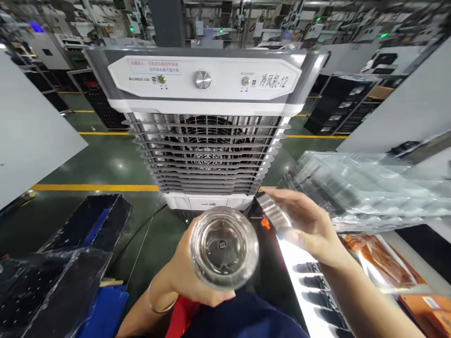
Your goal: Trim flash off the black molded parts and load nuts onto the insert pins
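Observation:
My left hand [197, 277] is wrapped round a clear glass jar or bottle [223, 249], seen from above with its round mouth facing me. A small dark mark shows at its bottom; whether it holds liquid I cannot tell. To the right of it, my right hand [306, 225] grips a silvery metal lid [274, 211] by its edge, fingers over the top and thumb below. Lid and glass are apart. Straight ahead of both hands stands a large air cooler [207, 103] with grey louvres, a central knob and two smaller buttons.
Stacked clear plastic trays [366, 183] stand at the right, above orange packets [380, 258]. A brightly lit white strip with dark slots [306, 281] runs below my right arm. Black bins [88, 225] and a blue item [105, 310] lie at left. Yellow lines [95, 188] cross the green floor.

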Available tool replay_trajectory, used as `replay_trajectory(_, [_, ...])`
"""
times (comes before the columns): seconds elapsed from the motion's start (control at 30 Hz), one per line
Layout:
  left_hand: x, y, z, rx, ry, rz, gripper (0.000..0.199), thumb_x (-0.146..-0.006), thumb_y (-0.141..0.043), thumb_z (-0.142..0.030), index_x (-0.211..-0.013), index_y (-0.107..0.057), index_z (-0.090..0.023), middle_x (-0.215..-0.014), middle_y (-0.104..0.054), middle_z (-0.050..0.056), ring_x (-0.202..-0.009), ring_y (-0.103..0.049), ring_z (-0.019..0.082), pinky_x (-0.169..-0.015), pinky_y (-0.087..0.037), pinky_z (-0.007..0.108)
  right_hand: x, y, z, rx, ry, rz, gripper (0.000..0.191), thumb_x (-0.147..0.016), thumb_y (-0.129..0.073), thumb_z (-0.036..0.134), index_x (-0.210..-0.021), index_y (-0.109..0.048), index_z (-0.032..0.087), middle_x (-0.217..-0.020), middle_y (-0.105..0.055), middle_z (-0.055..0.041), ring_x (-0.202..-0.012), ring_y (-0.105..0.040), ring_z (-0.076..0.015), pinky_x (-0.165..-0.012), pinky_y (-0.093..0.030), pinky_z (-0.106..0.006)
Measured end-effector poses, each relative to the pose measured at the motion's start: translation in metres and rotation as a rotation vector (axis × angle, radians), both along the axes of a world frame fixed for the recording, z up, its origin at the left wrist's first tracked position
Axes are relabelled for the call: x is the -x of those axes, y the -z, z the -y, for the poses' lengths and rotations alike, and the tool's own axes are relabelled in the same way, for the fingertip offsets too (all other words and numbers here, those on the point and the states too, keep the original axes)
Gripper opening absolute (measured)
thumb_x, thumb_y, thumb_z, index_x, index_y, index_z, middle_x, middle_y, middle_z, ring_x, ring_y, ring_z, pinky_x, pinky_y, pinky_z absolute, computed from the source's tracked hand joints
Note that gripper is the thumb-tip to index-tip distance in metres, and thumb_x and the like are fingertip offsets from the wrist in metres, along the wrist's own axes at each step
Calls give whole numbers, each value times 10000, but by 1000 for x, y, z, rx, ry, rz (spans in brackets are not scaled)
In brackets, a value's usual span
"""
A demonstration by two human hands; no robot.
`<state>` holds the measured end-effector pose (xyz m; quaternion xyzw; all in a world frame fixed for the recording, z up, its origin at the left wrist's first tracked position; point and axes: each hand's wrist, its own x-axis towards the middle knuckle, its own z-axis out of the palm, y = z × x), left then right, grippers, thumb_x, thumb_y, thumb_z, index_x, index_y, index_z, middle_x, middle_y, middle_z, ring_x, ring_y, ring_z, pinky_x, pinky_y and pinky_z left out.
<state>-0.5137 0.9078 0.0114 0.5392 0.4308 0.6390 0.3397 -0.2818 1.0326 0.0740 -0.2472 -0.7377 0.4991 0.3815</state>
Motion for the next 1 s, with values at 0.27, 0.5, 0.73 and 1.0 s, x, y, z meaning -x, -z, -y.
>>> replay_trajectory(0.27, [-12,35,-17,53,210,48,726,-567,-827,-286,-1226,-537,-196,-1151,-684,97,-1028,-654,314,-897,-549,442,44,-45,-12,-663,-501,88,618,-735,-774,372,-1271,-553,159,-1263,-642,-132,-1239,-573,-234,-1055,-457,-396])
replay_trajectory(0.5, [-16,30,-26,78,352,141,711,-550,-832,-275,-1204,-569,-176,-1089,-702,102,-999,-661,306,-876,-545,433,57,-56,-18,-674,-656,275,553,-752,-742,348,-1240,-563,158,-1245,-650,-102,-1174,-594,-200,-1016,-464,-347])
replay_trajectory(0.73, [-19,37,-33,104,150,79,571,-557,-830,-296,-1061,-601,-159,-1148,-666,128,-1118,-601,335,-951,-496,470,61,-39,11,-926,-7,568,791,-773,-561,756,-1229,-580,110,-1005,-695,-141,-877,-645,-242,-710,-501,-344])
replay_trajectory(1.0, [-20,46,-33,159,156,167,724,-560,-849,-253,-1184,-491,-171,-1124,-664,116,-1013,-657,272,-886,-538,425,34,-54,13,-673,118,455,607,-969,-335,626,-1204,-584,125,-604,-602,17,-536,-553,-104,-570,-401,-250])
